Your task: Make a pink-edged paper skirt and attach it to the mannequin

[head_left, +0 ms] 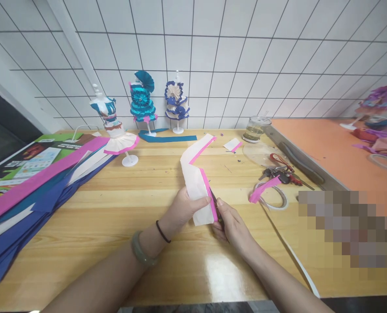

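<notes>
My left hand [185,206] is closed on a white paper strip [195,182] with a pink border, thumb on top near its lower end. The strip bends away across the table toward the back. Dark scissors [219,213] are in my right hand [234,224], held against the strip's pink edge, with the fingers wrapped round the handles. Part of the blades is hidden by the paper, so how far apart they are does not show. A small white scrap with a pink edge [233,144] lies beyond the strip.
Pink, white and blue paper strips [50,187] lie at left. Near the wall stand small dress forms, one in white and pink [120,141], one in teal [143,102], one in purple [176,102]. Right of me are a tape roll [282,202], keys [282,174] and a glass jar [254,129].
</notes>
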`<state>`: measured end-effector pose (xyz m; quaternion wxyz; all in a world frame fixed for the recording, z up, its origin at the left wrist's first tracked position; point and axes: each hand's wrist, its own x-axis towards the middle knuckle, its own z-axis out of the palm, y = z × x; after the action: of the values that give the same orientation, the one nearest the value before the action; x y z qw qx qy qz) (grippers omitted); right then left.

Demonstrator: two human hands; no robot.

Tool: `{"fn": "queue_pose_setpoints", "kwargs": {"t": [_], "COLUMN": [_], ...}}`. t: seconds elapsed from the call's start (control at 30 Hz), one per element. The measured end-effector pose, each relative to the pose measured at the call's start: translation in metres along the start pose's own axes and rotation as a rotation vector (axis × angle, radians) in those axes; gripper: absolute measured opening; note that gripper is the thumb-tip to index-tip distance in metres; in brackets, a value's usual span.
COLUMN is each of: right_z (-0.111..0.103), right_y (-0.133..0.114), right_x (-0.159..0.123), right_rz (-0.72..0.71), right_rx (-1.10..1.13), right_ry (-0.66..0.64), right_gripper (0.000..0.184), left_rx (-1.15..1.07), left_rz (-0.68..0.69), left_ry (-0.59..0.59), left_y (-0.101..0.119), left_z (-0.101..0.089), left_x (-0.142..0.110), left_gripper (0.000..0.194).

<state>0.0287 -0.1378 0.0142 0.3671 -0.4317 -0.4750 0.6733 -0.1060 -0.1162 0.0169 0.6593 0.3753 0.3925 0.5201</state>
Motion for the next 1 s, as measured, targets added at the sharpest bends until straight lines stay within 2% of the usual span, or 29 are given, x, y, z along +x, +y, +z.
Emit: {"fn": "queue_pose_setpoints", "kwargs": {"t": [0.37,1.0], "right_z": [0.0014,0.0044], "right_y": [-0.003,0.0013], "right_x": [-0.0007,0.0014], "right_rz": [-0.069,-0.062], "right_rx": [-0.16,-0.071], "right_ry": [0.033,0.088], "right_gripper": [0.05,0.053], "left_rx": [0.034,0.09], "left_rz": [-0.016,0.013], "left_ry": [0.0,0.02], "left_y": [-0.0007,-0.0054], "left_z": [0.0009,0.0011], "left_x": [-0.0003,0.0008], "left_gripper": [0.03,0.026]}}
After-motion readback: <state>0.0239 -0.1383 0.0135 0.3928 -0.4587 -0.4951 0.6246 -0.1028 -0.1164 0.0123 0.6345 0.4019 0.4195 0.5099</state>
